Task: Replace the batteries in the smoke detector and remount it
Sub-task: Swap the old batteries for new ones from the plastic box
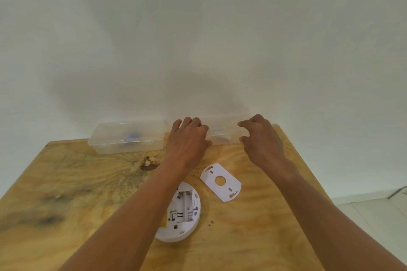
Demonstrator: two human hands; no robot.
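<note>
The white round smoke detector point(182, 213) lies back-up on the wooden table point(88, 182), its battery bay empty, partly under my left forearm. Its white mounting plate point(221, 181) lies flat just to the right. Two clear plastic boxes stand at the table's far edge against the wall. My left hand point(187, 138) rests on the left end of the right box point(224, 131), fingers curled over it. Over that box's right end my right hand point(262, 138) hovers with its fingers apart and bent. Blurred pale blue items show inside this box.
The left clear box point(127, 138) holds something blue. Two small dark screws point(210, 223) lie right of the detector. A white wall point(198, 39) rises directly behind the table. The table's right edge drops to a pale tiled floor point(374, 215).
</note>
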